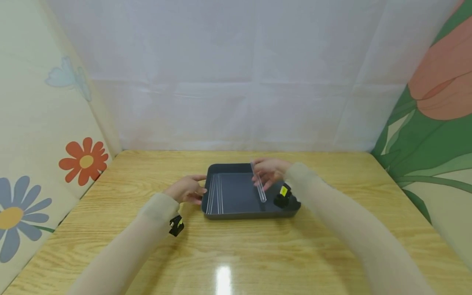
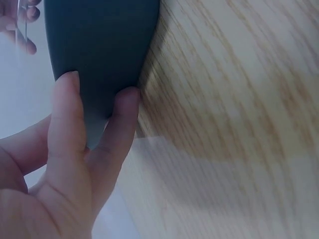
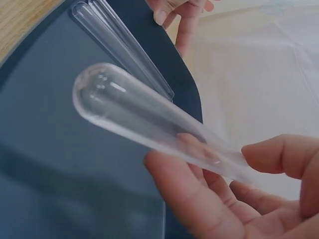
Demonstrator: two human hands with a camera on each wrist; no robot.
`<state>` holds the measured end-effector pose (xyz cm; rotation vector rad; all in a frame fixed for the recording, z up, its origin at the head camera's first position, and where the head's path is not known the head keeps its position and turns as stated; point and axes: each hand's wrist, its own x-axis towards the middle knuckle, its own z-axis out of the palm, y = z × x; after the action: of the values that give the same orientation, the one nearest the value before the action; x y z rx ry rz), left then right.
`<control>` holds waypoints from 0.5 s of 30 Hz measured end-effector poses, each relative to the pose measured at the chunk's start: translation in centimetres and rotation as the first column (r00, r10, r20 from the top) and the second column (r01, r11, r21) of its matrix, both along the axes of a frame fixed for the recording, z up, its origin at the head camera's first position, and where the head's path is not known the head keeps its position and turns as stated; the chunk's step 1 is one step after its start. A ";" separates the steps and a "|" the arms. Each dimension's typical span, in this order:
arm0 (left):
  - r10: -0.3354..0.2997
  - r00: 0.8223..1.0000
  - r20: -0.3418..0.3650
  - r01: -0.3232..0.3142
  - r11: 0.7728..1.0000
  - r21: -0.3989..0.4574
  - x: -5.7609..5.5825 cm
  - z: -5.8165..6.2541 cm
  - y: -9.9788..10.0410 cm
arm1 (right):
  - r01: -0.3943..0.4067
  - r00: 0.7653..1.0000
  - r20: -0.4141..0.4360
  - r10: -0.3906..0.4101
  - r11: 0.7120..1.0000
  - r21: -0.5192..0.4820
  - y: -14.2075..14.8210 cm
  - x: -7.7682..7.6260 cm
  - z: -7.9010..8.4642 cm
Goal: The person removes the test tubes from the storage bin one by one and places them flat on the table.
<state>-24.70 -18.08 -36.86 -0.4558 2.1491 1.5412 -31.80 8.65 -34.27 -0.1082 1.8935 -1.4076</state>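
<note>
A clear test tube is held in my right hand above the right half of a dark grey tray. In the right wrist view, thumb and fingers pinch the tube near its far end; its rounded end points away from the hand. More clear tubes lie side by side in the tray along its left side. My left hand rests against the outside of the tray's left wall. Its fingertips touch that dark wall in the left wrist view.
The tray stands on a wood-grain table. A white cloth hangs behind the table. Panels with printed flowers flank it left and right. Each wrist carries a small black camera.
</note>
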 end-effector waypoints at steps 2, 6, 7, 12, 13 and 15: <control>0.000 1.000 0.000 0.000 1.000 0.000 0.0 0.0 0.1 | -0.002 1.000 -0.005 0.002 1.000 0.001 0.3 0.0 0.1; -0.007 1.000 -0.004 0.007 1.000 0.007 0.0 0.0 0.0 | 0.004 1.000 -0.005 -0.004 1.000 0.000 0.9 -0.2 0.2; -0.008 1.000 -0.004 0.008 1.000 0.007 0.0 0.0 0.0 | 0.006 1.000 -0.004 -0.006 1.000 -0.003 1.0 -0.2 0.2; -0.011 1.000 -0.006 0.011 1.000 0.005 0.1 0.0 0.1 | 0.011 1.000 -0.001 -0.011 1.000 -0.016 1.8 -0.1 0.3; -0.012 1.000 -0.006 0.012 1.000 0.004 0.1 0.0 0.1 | 0.011 1.000 -0.001 -0.011 1.000 -0.019 1.9 -0.1 0.3; -0.018 1.000 -0.007 0.018 1.000 0.008 0.1 0.0 0.2 | 0.010 1.000 -0.001 -0.010 1.000 -0.024 2.1 -0.1 0.4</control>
<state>-24.58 -17.92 -36.87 -0.4283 2.1454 1.5439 -31.89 10.75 -33.92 -0.1114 1.8807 -1.4378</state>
